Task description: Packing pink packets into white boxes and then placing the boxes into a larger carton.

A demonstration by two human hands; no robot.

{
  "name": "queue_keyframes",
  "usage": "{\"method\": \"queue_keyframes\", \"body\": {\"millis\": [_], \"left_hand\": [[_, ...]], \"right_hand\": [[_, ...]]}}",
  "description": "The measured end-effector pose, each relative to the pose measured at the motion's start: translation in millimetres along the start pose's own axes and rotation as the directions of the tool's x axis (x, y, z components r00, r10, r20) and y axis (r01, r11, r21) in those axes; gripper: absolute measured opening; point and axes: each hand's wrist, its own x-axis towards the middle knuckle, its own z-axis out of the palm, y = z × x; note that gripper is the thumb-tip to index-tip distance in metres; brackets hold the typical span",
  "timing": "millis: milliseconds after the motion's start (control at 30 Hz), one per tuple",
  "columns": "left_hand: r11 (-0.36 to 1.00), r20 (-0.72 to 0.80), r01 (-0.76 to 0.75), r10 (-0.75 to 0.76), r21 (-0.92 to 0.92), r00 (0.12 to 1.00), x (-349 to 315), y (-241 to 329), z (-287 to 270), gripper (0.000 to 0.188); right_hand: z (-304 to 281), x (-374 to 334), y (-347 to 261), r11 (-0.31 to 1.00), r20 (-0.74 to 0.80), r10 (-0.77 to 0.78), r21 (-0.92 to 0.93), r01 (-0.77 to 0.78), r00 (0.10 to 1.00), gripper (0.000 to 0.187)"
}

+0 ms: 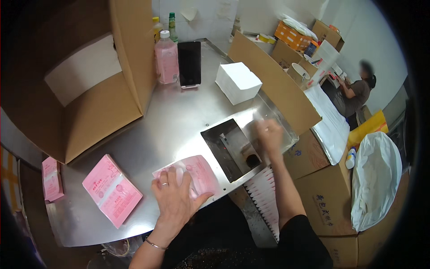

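My left hand, with a ring and a bracelet, grips a pink printed plastic packet at the table's near edge. Its fingers lie over the top, the thumb at the near side. My right hand is blurred by motion, just right of a rectangular opening in the metal tabletop. Its fingers look curled, but whether they hold anything does not show. Left of my left hand lie a larger pink pack and a smaller pink pack. A white paper block stands beyond the opening.
An open cardboard box stands at the left. Behind are a bottle of pink liquid and a dark phone on a stand. A row of packets sits below the opening. Stacked cartons fill the right; a person sits beyond.
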Motion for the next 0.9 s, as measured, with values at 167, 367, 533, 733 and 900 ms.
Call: {"method": "queue_keyframes", "body": {"millis": [167,367,533,733,900], "left_hand": [[1.0,0.12,0.009,-0.007,-0.018,0.993,-6,-9,-3,0.057],[0.999,0.036,-0.006,0.008,-0.054,0.999,-8,-2,12,0.048],[0.996,0.038,0.008,-0.005,-0.085,0.999,-8,-6,12,0.048],[0.997,-0.037,-0.013,0.011,-0.072,0.999,-7,-4,8,0.045],[0.982,0.106,0.01,0.01,-0.19,0.994,-7,-1,12,0.043]], "right_hand": [[0,87,-94,0.983,-0.445,-0.124,0.065,0.17,0.887,0.019],[61,121,-66,0.688,-0.031,-0.628,-0.489,0.536,0.778,0.014],[73,111,-69,0.704,0.105,-0.539,-0.489,0.515,0.836,0.017],[72,115,-58,0.758,0.123,-0.436,-0.485,0.437,0.892,0.018],[56,109,-41,0.77,-0.018,-0.551,-0.396,0.5,0.834,0.027]]}}
